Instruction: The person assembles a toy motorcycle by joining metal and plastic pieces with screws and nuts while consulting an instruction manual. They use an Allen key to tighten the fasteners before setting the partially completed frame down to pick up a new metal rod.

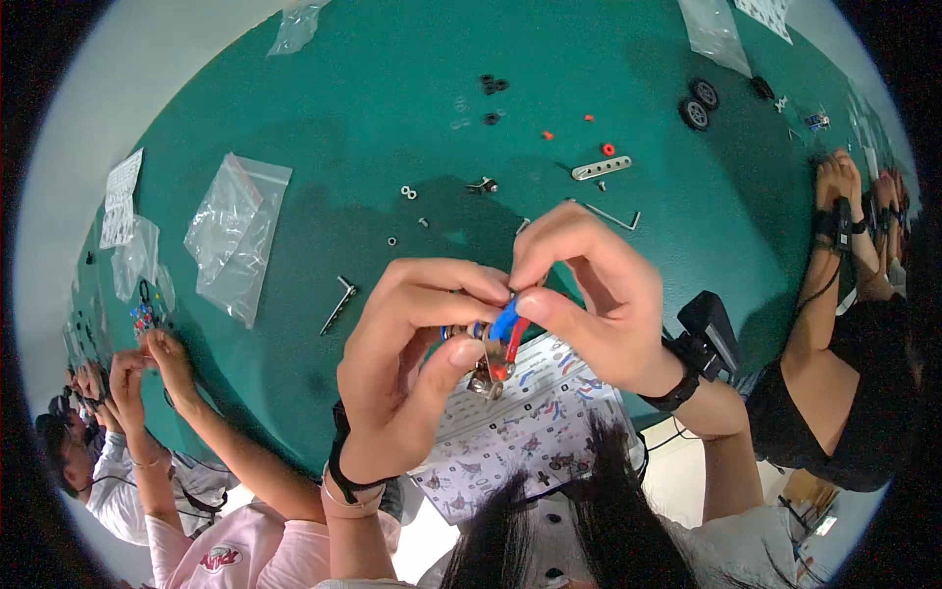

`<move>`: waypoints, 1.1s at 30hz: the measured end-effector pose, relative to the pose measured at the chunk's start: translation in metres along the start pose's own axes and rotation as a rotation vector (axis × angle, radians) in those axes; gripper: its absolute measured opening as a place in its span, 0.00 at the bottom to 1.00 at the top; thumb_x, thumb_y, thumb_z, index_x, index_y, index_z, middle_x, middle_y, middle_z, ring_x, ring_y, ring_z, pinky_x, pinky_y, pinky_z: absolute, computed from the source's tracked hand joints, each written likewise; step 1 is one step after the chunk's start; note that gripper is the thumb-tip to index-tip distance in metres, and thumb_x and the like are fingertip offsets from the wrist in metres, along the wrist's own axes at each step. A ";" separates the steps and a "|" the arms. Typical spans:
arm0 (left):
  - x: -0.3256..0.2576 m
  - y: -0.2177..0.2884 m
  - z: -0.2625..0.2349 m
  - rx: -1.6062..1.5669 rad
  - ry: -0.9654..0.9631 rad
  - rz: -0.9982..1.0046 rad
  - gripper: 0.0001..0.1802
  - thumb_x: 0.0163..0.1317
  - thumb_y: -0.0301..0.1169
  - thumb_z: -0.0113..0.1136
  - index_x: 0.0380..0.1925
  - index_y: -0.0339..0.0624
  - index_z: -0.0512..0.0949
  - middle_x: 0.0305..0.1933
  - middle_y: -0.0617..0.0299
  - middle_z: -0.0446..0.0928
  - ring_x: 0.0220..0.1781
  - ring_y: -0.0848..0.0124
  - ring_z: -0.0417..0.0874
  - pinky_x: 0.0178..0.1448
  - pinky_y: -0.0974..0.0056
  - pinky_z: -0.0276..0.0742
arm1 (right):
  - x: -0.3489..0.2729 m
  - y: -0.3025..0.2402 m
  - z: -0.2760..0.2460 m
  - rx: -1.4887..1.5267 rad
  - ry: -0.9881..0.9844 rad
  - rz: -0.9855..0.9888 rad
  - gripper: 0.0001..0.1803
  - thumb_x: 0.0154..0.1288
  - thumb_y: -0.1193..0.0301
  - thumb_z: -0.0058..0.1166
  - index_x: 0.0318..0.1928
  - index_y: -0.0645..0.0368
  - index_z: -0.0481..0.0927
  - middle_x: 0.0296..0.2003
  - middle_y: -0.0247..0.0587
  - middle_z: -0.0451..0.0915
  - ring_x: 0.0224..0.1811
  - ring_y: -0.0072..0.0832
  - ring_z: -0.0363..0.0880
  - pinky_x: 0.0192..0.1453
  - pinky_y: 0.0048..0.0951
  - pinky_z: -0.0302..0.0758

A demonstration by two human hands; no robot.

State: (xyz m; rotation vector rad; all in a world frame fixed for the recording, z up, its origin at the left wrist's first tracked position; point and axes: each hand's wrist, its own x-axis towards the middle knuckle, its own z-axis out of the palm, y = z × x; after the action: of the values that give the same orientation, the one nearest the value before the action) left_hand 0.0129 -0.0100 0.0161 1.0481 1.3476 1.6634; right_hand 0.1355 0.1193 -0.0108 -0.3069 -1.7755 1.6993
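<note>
1. Steadying a small metal assembly point(484, 381) between thumb and fingers, a person's left hand point(417, 344) grips narrowly, just above a printed picture sheet point(530, 432) at a green table point(373, 98).

2. The right hand point(599, 294) closes thumb and forefinger on the upper end of a blue piece point(504, 322); a red piece point(517, 339) slants beside it. The fingertips hide exactly what lies between them.

3. Partly built, by the look of it: metal, blue and red parts sit together in the hands, though whether each is fastened cannot be told.

4. Plenty appears unused. Across the table lie a perforated metal strip point(601, 168), a red ring point(608, 149), a hex key point(613, 216) and, farther off, two black wheels point(696, 113). A clear plastic bag point(235, 236) lies to the left.
</note>
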 end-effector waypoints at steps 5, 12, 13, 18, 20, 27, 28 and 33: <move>0.001 -0.002 -0.005 0.227 -0.017 0.150 0.08 0.60 0.21 0.55 0.40 0.32 0.76 0.47 0.48 0.74 0.51 0.60 0.77 0.56 0.60 0.73 | 0.003 0.001 -0.007 -0.012 -0.173 -0.034 0.12 0.58 0.77 0.60 0.42 0.63 0.74 0.40 0.44 0.71 0.43 0.28 0.71 0.49 0.29 0.69; -0.002 -0.005 -0.001 0.366 0.037 0.268 0.11 0.54 0.17 0.57 0.39 0.32 0.77 0.45 0.47 0.76 0.48 0.56 0.80 0.52 0.58 0.76 | 0.003 0.002 0.000 0.072 -0.118 0.038 0.14 0.56 0.71 0.64 0.41 0.58 0.75 0.39 0.38 0.75 0.44 0.29 0.72 0.49 0.27 0.67; -0.001 -0.005 0.000 0.378 0.041 0.288 0.10 0.54 0.17 0.57 0.38 0.31 0.77 0.45 0.47 0.76 0.48 0.55 0.80 0.52 0.58 0.76 | 0.004 0.001 0.001 0.071 -0.131 0.024 0.14 0.55 0.71 0.65 0.41 0.58 0.75 0.39 0.38 0.75 0.44 0.29 0.72 0.49 0.28 0.67; -0.001 -0.004 0.000 0.428 0.034 0.318 0.10 0.54 0.17 0.57 0.38 0.30 0.76 0.45 0.47 0.76 0.48 0.55 0.80 0.52 0.58 0.76 | 0.008 0.001 -0.007 0.015 -0.229 -0.004 0.21 0.53 0.66 0.67 0.42 0.60 0.73 0.40 0.41 0.71 0.45 0.30 0.70 0.53 0.30 0.65; -0.003 -0.002 -0.001 0.453 0.035 0.321 0.10 0.54 0.17 0.57 0.38 0.30 0.76 0.45 0.47 0.76 0.48 0.55 0.80 0.52 0.58 0.76 | 0.014 -0.006 -0.007 -0.090 -0.245 -0.032 0.16 0.52 0.69 0.67 0.39 0.58 0.76 0.38 0.37 0.73 0.43 0.31 0.71 0.49 0.30 0.67; -0.001 -0.002 0.004 0.510 0.038 0.345 0.10 0.54 0.16 0.56 0.38 0.31 0.77 0.44 0.48 0.76 0.47 0.56 0.79 0.52 0.58 0.77 | 0.013 -0.010 -0.013 -0.208 -0.241 -0.049 0.17 0.48 0.63 0.71 0.35 0.55 0.79 0.38 0.39 0.73 0.42 0.29 0.71 0.49 0.30 0.66; -0.001 -0.002 0.004 0.506 0.044 0.344 0.10 0.54 0.16 0.56 0.38 0.31 0.77 0.44 0.48 0.76 0.47 0.56 0.79 0.52 0.58 0.77 | 0.013 -0.011 -0.013 -0.233 -0.248 -0.054 0.16 0.48 0.63 0.71 0.34 0.55 0.79 0.38 0.39 0.73 0.41 0.29 0.71 0.49 0.30 0.66; -0.002 -0.004 0.004 0.488 0.057 0.339 0.10 0.55 0.17 0.56 0.38 0.31 0.77 0.44 0.47 0.76 0.48 0.56 0.79 0.52 0.57 0.77 | 0.013 -0.012 -0.015 -0.338 -0.250 -0.097 0.15 0.46 0.64 0.71 0.31 0.54 0.80 0.38 0.35 0.74 0.39 0.29 0.72 0.48 0.30 0.65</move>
State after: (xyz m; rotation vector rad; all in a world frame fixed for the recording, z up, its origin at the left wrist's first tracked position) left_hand 0.0179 -0.0094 0.0123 1.5922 1.7408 1.6439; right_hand 0.1374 0.1370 0.0041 -0.1531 -2.2283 1.4149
